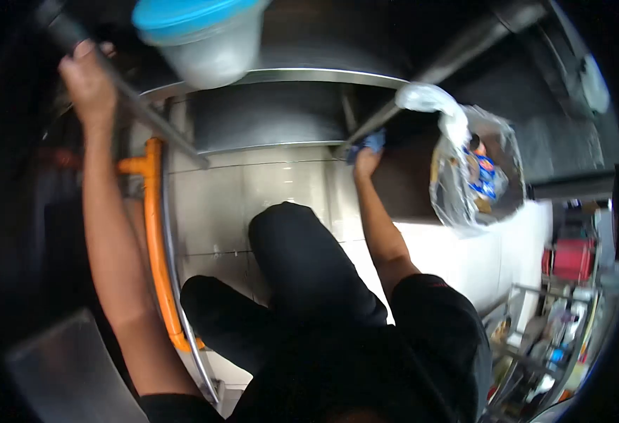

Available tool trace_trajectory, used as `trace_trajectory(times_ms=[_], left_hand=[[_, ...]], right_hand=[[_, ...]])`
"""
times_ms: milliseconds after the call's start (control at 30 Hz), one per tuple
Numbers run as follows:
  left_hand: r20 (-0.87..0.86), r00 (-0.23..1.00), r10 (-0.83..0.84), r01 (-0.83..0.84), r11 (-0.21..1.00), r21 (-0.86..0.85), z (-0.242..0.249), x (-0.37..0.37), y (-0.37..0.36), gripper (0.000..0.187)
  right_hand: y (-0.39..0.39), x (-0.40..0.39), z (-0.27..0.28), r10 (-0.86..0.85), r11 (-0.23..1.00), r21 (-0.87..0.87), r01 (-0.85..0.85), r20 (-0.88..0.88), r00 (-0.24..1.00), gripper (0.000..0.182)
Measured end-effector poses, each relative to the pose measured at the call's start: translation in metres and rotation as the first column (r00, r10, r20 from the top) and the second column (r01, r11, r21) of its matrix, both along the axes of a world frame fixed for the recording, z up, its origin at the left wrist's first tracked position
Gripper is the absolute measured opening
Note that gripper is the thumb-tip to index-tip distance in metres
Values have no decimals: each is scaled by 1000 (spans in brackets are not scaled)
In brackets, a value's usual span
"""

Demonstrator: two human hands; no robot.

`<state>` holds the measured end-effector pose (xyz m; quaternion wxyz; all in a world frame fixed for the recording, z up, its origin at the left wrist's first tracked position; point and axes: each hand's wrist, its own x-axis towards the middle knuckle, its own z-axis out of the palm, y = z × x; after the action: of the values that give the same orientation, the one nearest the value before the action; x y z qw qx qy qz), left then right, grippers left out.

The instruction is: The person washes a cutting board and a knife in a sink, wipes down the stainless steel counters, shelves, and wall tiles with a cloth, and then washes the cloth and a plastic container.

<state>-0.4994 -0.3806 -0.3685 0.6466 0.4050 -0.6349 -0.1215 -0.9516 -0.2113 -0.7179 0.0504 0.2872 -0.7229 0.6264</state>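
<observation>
At the upper left, my left hand [89, 81] is wrapped round a metal table leg [137, 106]. Low by the foot of another metal leg [383, 116], my right hand [367, 161] is closed on a blue cloth [371, 140]. The cloth touches the leg near the lower shelf [267, 116], and part of it is hidden behind my fingers. Right of that hand stands a bin lined with a clear plastic bag [450, 187], with wrappers inside.
A clear tub with a blue lid [214, 53] is above the shelf. An orange pipe frame [156, 247] runs along the left. My knees are over the tiled floor [214, 204]. A cluttered rack [549, 331] and a red chair [572, 259] are at the right.
</observation>
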Motion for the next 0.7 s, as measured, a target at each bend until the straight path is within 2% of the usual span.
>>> trace_trajectory(times_ms=[33,67,100,133,167,200,267,300,333,367,400,433,467,500,533,567,600,667,700], left_hand=[[65,991,114,-107,990,-96,4,-6,7,42],[53,993,105,-98,989,-113,-1,-3,0,43],[214,958,189,-159,976,-149,-9,11,-14,42],[31,993,110,-108,993,-45,-2,-7,10,41],[-7,997,75,-75,992,-104,5,-20,16,38],[8,997,73,-72,993,-92,4,-17,13,38],[-8,1000,17,-17,1000,-13,6,-15,17,38],[-8,1000,19,-20,1000,-14,1,-9,14,38],[78,992,102,-90,986,-143,-5,-1,6,39],[137,977,162,-120,955,-272,-8,0,-5,40],[340,845,413,-268,877,-399,-7,6,-5,38],[144,985,93,-104,992,72,-9,11,-13,39],[79,995,57,-66,991,118,-5,7,-9,39],[-82,997,11,-1,992,123,-2,-4,2,39],[-63,998,-16,21,996,82,2,-9,9,39],[-42,998,-56,58,997,59,1,-6,7,39],[-37,995,-95,97,993,63,4,-4,10,39],[-28,997,-77,79,995,64,3,-3,10,39],[-31,996,-86,87,995,47,2,-3,9,39]], right_hand=[[-10,3,1,-6,999,48,15,-180,984,31],[-10,0,4,120,985,129,-113,-51,991,26],[-21,12,6,206,972,-182,-152,331,921,13],[-36,-3,-45,171,970,-231,-77,420,891,8],[-44,-7,-70,213,941,-336,-43,490,845,9],[-50,-49,-148,9,997,-61,39,641,768,16],[-35,26,-4,241,971,-224,-89,905,350,27],[-40,21,-31,243,970,-225,-91,905,350,27],[-48,-1,-85,322,944,-306,-120,933,159,34],[-43,-31,-107,388,916,-387,-107,922,-13,42],[-40,-23,-82,383,923,-382,-37,923,29,27],[-41,-32,-84,358,933,-357,-34,934,13,29],[-44,-49,-100,331,943,-331,-31,944,-9,34],[-51,-64,-117,509,847,-531,-21,822,-257,38],[-35,-36,-46,571,792,-609,-44,764,-300,44],[-38,-14,11,348,936,-337,-98,928,133,49],[-31,-6,44,461,884,-435,-173,871,169,46],[-18,11,120,540,839,-463,-284,769,341,40],[-14,28,168,455,887,-440,-140,783,424,35]])
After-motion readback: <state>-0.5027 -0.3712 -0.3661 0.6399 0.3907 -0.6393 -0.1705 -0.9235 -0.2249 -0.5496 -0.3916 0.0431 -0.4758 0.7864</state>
